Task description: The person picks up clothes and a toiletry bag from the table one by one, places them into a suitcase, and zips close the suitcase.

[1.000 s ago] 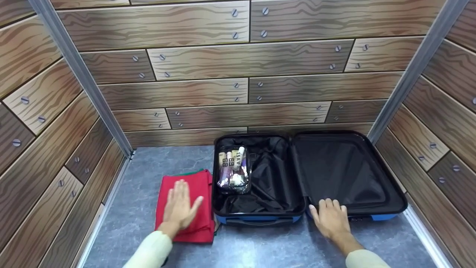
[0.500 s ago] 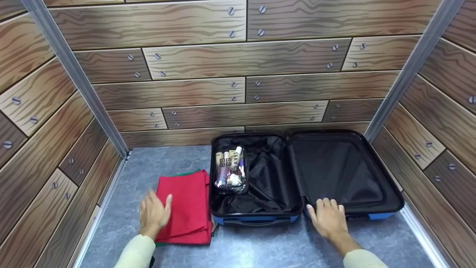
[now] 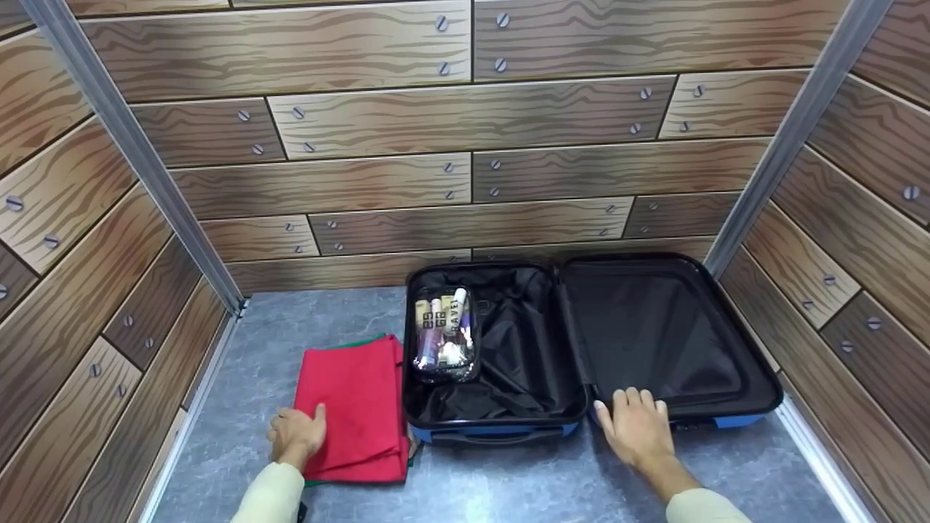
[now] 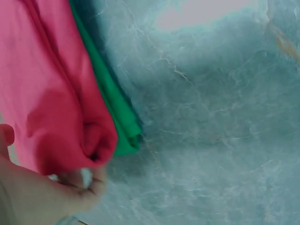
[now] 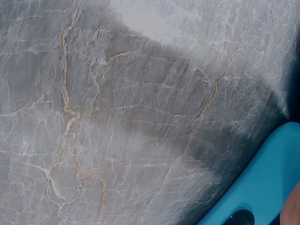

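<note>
A folded red cloth (image 3: 352,410) lies on the floor, over a green cloth (image 4: 115,105) that shows along one side. My left hand (image 3: 296,436) is at its left edge. In the left wrist view its fingers curl at the cloth's rolled border, with the thumb apart; the fingertips are partly hidden. An open suitcase (image 3: 501,421) with a blue shell and black lining lies to the right. My right hand (image 3: 639,430) holds the front rim of its right half. A clear toiletry pouch (image 3: 447,334) with bottles and tubes sits in the left half.
Wood-plank patterned walls (image 3: 392,174) enclose the back and both sides. The suitcase's back edge lies close to the rear wall. Grey marbled floor (image 3: 269,319) extends around the cloths and in front of the suitcase.
My left hand has moved off the red cloth's top to its left edge, and its fingers have bent there. The right hand keeps its place on the suitcase rim.
</note>
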A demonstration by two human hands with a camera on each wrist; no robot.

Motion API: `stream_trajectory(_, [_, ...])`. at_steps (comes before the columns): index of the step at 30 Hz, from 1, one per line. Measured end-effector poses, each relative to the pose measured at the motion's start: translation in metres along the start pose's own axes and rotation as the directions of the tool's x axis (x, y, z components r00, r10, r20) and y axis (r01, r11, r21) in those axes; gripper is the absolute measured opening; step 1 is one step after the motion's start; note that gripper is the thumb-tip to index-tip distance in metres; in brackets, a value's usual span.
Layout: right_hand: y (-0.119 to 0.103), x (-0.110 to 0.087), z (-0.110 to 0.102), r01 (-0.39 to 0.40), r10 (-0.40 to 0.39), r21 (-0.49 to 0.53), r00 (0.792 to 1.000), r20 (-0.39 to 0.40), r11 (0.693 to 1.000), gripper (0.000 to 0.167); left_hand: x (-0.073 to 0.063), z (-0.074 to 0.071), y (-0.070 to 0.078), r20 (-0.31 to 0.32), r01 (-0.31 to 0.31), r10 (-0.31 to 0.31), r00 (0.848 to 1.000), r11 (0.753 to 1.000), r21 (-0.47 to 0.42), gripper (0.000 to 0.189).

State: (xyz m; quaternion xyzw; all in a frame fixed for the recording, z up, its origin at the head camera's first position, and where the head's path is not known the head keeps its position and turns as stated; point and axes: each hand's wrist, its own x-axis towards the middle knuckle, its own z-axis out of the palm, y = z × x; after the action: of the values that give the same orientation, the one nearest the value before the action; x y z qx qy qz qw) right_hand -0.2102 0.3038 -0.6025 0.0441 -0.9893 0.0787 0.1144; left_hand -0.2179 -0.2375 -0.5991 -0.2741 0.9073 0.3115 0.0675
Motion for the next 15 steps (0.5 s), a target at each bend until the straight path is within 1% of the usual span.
stream_trajectory(3, [-0.001, 0.001, 0.001, 0.007, -0.007, 0.000, 1.000, -0.005, 1.000, 0.041, -0.002, 0.008, 0.006, -0.020, 0.070, -0.070, 0.997, 0.997, 0.011, 0.086])
stream_trajectory(6, [-0.001, 0.001, 0.002, 0.010, -0.010, 0.003, 1.000, -0.015, 1.000, 0.040, -0.002, 0.016, 0.013, -0.060, 0.132, -0.132, 0.989, 0.991, -0.001, 0.088])
stream_trajectory(8, [-0.001, 0.001, 0.003, 0.007, -0.007, 0.003, 1.000, -0.026, 1.000, 0.039, -0.001, 0.021, 0.018, -0.073, 0.169, -0.170, 0.983, 0.985, -0.020, 0.090])
stream_trajectory(12, [-0.001, 0.001, 0.004, 0.002, -0.002, -0.005, 0.999, -0.043, 1.000, 0.037, 0.001, 0.026, 0.026, -0.071, 0.237, -0.242, 0.968, 0.969, -0.075, 0.095])
stream_trajectory(15, [0.001, 0.000, 0.003, -0.001, 0.001, -0.006, 1.000, -0.025, 1.000, 0.039, 0.001, 0.032, 0.028, -0.090, 0.276, -0.287, 0.954, 0.954, -0.113, 0.093])
